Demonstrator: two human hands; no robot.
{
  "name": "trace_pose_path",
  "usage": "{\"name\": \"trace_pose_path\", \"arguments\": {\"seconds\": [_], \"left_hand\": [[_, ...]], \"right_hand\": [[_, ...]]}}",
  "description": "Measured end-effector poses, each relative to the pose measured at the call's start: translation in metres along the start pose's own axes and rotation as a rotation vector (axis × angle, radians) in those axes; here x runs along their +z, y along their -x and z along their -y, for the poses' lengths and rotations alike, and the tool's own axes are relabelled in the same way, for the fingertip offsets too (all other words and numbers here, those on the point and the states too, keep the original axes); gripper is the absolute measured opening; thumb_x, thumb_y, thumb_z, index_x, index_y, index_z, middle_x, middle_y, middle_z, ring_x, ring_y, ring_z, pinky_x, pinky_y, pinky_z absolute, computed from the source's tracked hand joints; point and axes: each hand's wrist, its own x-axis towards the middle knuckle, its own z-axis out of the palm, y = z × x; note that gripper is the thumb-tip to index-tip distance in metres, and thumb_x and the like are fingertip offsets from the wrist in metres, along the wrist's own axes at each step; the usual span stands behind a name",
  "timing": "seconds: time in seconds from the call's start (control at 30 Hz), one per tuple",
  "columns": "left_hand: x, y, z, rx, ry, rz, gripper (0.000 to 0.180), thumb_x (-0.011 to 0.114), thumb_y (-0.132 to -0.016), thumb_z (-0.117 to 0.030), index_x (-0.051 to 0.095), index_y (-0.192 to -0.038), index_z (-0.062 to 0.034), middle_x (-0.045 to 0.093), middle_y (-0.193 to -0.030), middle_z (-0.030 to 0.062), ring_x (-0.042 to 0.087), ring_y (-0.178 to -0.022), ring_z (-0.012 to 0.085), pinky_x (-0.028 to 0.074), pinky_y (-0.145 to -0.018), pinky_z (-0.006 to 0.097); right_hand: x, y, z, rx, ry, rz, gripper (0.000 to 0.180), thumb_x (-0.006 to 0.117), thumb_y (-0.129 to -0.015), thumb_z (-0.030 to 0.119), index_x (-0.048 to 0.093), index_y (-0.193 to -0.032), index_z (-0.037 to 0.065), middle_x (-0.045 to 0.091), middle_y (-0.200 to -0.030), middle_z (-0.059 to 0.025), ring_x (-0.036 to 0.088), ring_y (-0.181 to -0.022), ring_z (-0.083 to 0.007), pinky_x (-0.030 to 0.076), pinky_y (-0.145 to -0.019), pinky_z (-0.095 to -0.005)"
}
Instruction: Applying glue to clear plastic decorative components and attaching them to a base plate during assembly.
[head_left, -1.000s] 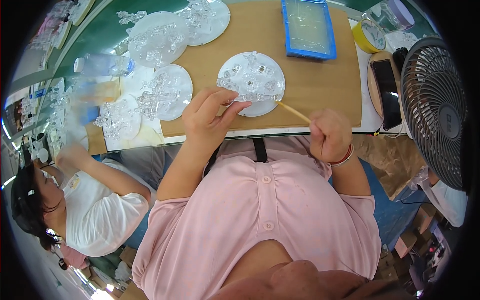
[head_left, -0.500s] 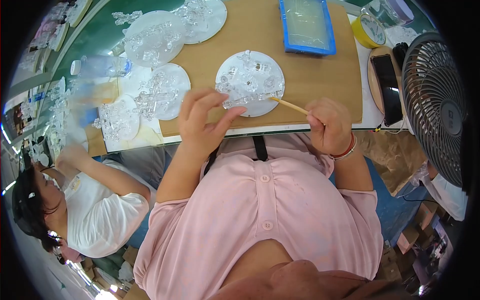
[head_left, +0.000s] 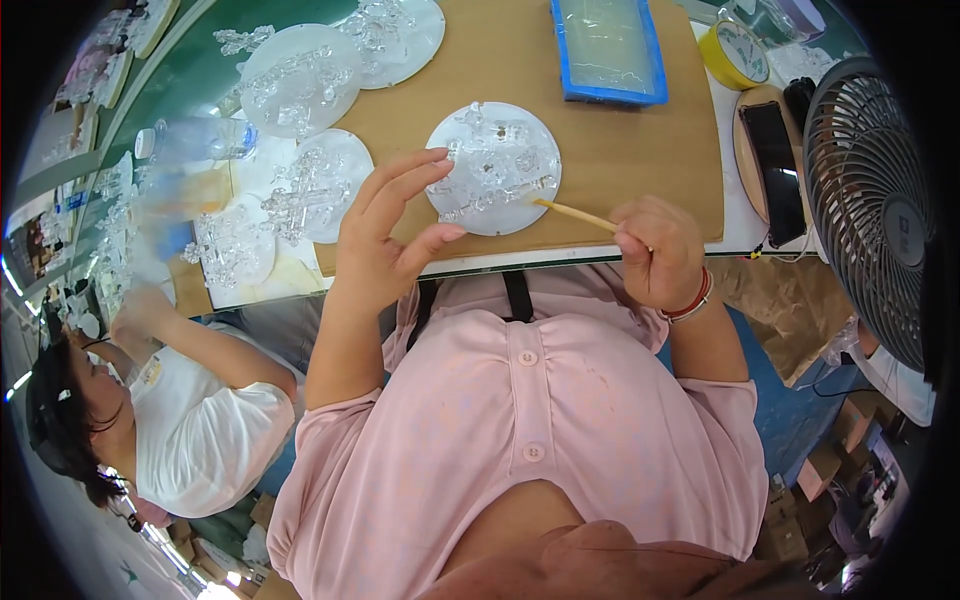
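A white round plate (head_left: 508, 218) with several clear, shiny pieces on it lies on a brown board (head_left: 620, 160) in front of me. My left hand (head_left: 390, 225) is at the plate's left edge, its fingers and thumb spread apart around nothing. Between the fingers and thumb of my right hand (head_left: 657, 250) is a thin, light-brown wooden stick (head_left: 580, 214). The stick's tip points left and reaches the plate's lower right part, close to a long clear piece (head_left: 500, 199). Whether the tip touches that piece I cannot tell.
A blue-rimmed tray (head_left: 612, 98) stands at the back, with yellow tape (head_left: 712, 52) beyond it. On the right are a phone (head_left: 775, 170) and a black fan (head_left: 868, 220). More plates with clear pieces (head_left: 300, 80) and a bottle (head_left: 195, 140) stand left, near a co-worker (head_left: 200, 430).
My left hand has moved left, away from the plate's pieces, and its fingers have spread wider. The right hand still holds the stick at nearly the same place.
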Motion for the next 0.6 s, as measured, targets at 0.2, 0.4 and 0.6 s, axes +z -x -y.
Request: {"name": "trace_pose_path", "arguments": {"seconds": [0.2, 0.4, 0.6], "left_hand": [[0.001, 0.005, 0.010, -0.034, 0.181, -0.033, 0.036, 0.071, -0.075, -0.006, 0.063, -0.110, -0.0038, 0.064, -0.110, 0.0121, 0.061, -0.102, 0.0257, 0.047, -0.088, 0.033], [0.006, 0.009, 0.007, -0.275, 0.286, -0.081, 0.026, 0.065, -0.081, 0.003, 0.064, -0.107, -0.0017, 0.067, -0.102, 0.0101, 0.064, -0.092, 0.0164, 0.052, -0.081, 0.027], [0.003, 0.017, 0.003, -0.317, 0.301, -0.027, 0.022, 0.066, -0.080, 0.005, 0.063, -0.101, 0.0029, 0.067, -0.098, 0.0113, 0.065, -0.088, 0.0149, 0.051, -0.078, 0.025]], "right_hand": [[0.007, -0.004, -0.008, 0.113, 0.066, -0.133, 0.008, 0.054, -0.090, 0.003, 0.048, -0.093, 0.001, 0.059, -0.072, -0.0122, 0.058, -0.059, -0.0218, 0.046, -0.054, -0.0289], [0.000, -0.010, -0.003, 0.089, 0.042, -0.029, 0.008, 0.055, -0.091, 0.006, 0.048, -0.092, 0.001, 0.059, -0.071, -0.0110, 0.058, -0.059, -0.0202, 0.045, -0.053, -0.0280], [0.004, -0.001, 0.001, 0.077, 0.125, -0.111, 0.006, 0.053, -0.089, 0.002, 0.048, -0.090, 0.002, 0.058, -0.070, -0.0120, 0.057, -0.056, -0.0233, 0.044, -0.051, -0.0303]]}}
